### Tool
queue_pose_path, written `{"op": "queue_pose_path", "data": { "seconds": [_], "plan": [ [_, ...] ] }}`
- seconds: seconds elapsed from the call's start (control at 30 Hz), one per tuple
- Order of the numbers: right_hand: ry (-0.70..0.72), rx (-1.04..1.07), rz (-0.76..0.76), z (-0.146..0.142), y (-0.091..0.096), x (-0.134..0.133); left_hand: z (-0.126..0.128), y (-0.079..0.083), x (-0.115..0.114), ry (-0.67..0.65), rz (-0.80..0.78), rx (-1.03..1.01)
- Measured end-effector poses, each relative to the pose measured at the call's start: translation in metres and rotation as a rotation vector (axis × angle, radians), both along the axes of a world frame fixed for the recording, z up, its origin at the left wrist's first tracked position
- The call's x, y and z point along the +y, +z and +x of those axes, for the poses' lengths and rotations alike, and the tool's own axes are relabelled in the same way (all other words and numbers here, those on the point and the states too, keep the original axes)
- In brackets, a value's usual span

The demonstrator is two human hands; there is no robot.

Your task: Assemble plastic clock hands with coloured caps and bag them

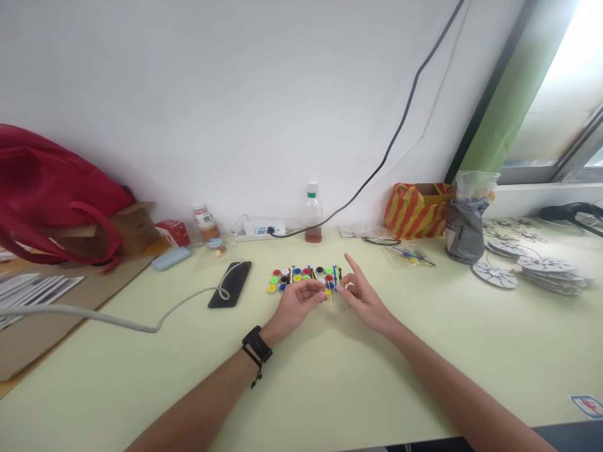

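My left hand (296,306), a black watch on its wrist, has its fingers and thumb pinched together on a thin yellow stick (330,297). The stick hangs down from the fingertips toward the table. Just to the right is my right hand (365,301), its index finger stretched up and away from the thumb; the other fingers are partly curled, and I see nothing held in them. Behind both hands lies a group of small round coloured discs (284,279) in several colours, with thin sticks (336,274) in blue, white, black and green between them. My left fingers cover part of the group.
A black phone (230,285) with a pale cable lies left. At the wall stand a bottle (313,213), a power strip (264,230) and a jar (206,225). Rightward are a striped bag (417,210), a grey bag (464,229) and stacked grey discs (551,270).
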State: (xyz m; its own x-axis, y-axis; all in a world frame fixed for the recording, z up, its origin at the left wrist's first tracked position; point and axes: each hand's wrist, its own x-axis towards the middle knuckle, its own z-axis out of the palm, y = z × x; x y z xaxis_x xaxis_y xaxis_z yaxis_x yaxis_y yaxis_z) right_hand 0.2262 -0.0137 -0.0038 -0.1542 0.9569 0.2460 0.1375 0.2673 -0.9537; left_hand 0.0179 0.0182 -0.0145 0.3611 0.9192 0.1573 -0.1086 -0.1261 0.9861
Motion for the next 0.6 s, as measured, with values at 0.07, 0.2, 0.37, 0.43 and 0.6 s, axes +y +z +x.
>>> {"op": "queue_pose_path", "data": {
  "seconds": [0.07,0.2,0.37,0.43,0.6],
  "plan": [
    [0.018,-0.034,-0.033,0.0003,-0.0024,0.0011,-0.0001,-0.0004,0.0008,0.016,0.008,-0.001],
    [-0.018,-0.017,-0.064,0.0028,-0.004,0.0058,-0.0002,-0.002,0.0021,0.035,0.02,0.009],
    [0.045,0.054,-0.053,-0.0003,-0.0032,0.0049,-0.0004,-0.005,0.0024,0.013,0.027,0.012],
    [0.07,0.043,-0.043,-0.0019,-0.0045,0.0035,-0.0007,-0.0057,0.0023,0.014,0.037,0.017],
    [0.088,-0.034,-0.008,-0.0009,-0.0089,0.0037,-0.0004,-0.004,0.0009,0.005,0.048,0.024]
  ]
}}
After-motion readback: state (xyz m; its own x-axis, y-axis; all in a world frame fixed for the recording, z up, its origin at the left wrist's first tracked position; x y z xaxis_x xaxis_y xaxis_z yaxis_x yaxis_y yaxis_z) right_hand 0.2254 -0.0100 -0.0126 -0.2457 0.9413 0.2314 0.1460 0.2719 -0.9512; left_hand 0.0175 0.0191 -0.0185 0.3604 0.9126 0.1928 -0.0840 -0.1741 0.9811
